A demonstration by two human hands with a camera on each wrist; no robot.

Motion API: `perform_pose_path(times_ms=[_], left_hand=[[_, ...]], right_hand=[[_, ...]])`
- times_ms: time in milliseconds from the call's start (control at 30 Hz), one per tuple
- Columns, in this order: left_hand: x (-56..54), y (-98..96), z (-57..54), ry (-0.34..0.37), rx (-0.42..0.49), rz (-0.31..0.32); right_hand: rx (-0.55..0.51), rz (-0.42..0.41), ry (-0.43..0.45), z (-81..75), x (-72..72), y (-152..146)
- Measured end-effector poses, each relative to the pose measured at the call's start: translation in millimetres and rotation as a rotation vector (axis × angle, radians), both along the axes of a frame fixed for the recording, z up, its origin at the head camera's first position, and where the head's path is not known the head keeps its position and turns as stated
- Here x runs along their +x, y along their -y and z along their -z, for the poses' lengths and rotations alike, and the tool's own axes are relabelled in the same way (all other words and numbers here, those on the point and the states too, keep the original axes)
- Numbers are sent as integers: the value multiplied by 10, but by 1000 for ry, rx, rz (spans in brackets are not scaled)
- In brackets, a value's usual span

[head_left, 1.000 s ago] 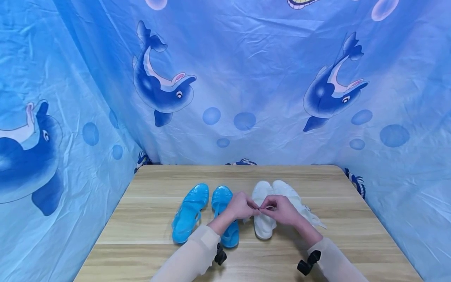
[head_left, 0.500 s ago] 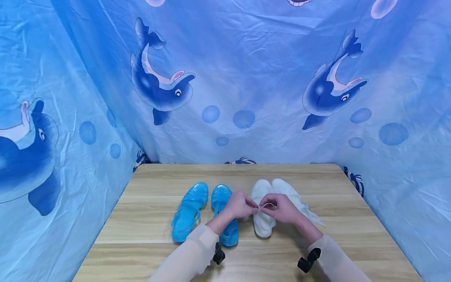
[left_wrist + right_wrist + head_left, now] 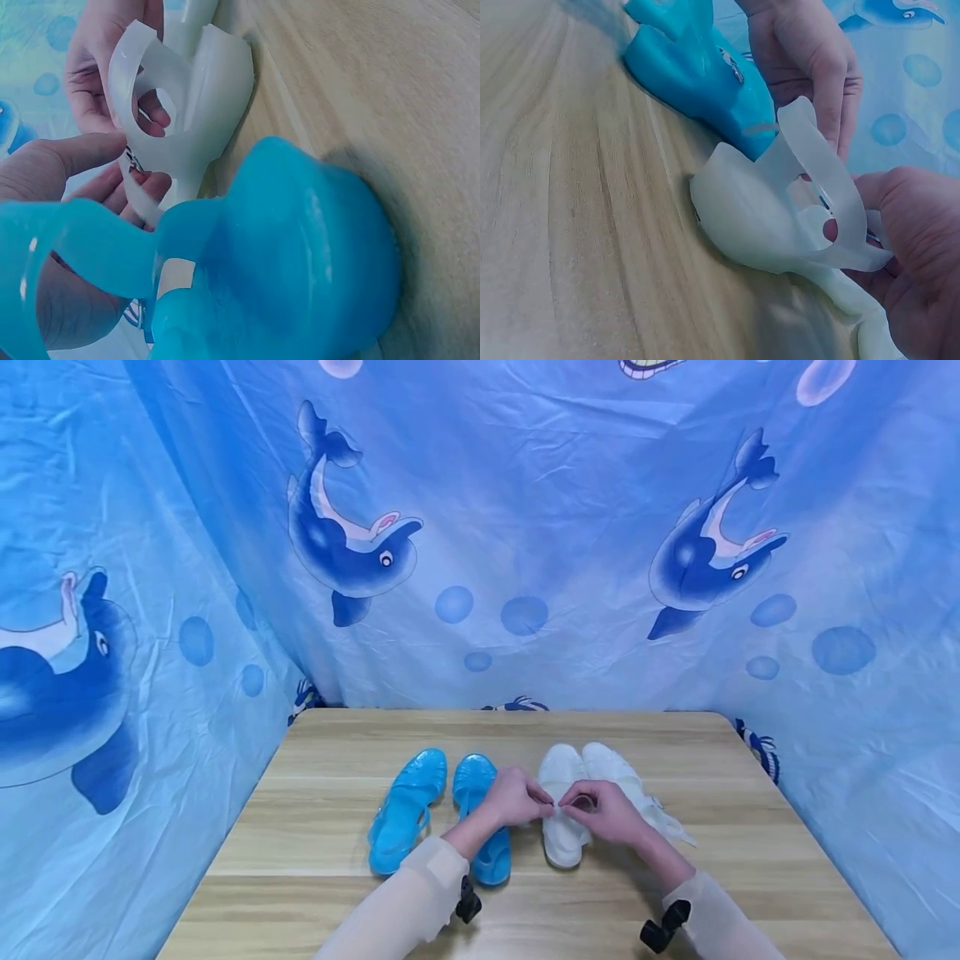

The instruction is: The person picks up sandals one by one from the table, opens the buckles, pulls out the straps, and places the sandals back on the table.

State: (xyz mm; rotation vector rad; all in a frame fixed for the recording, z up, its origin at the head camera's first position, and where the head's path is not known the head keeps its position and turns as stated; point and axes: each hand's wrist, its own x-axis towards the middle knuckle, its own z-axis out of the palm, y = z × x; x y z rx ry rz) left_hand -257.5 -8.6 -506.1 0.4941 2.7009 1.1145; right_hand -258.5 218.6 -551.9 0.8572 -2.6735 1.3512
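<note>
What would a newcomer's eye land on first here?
Probably the bright blue curtain with its cartoon dolphins, behind and beside the wooden table. Next, the blue sandals on it, left of the white sandals in the head view. Then the left hand and right hand, close together at a strap of the white sandal nearer the blue pair.

The head view is bright and evenly lit, crisp on the curtain (image 3: 480, 485) but with little fine detail at the fingertips. A pale sheen lies on the near part of the table (image 3: 337, 835), and a soft shadow falls under the right arm (image 3: 666, 860). Both wrist views are dimmer, hazy and blue-green. In the left one, the blue sandal (image 3: 300, 225) looks soft, with small glints; in the right, the white sandal (image 3: 735, 214) looks milky above dull table reflections.
</note>
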Motion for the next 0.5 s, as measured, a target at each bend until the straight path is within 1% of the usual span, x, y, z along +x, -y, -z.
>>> perform_pose_path(times_ms=[167, 267, 500], left_hand=[[-1, -3, -7, 19, -7, -21], [1, -2, -6, 5, -13, -18], [7, 5, -4, 8, -19, -13]], right_hand=[[-22, -21, 12, -52, -6, 62], [-14, -25, 21, -63, -2, 75], [0, 9, 3, -31, 26, 42]])
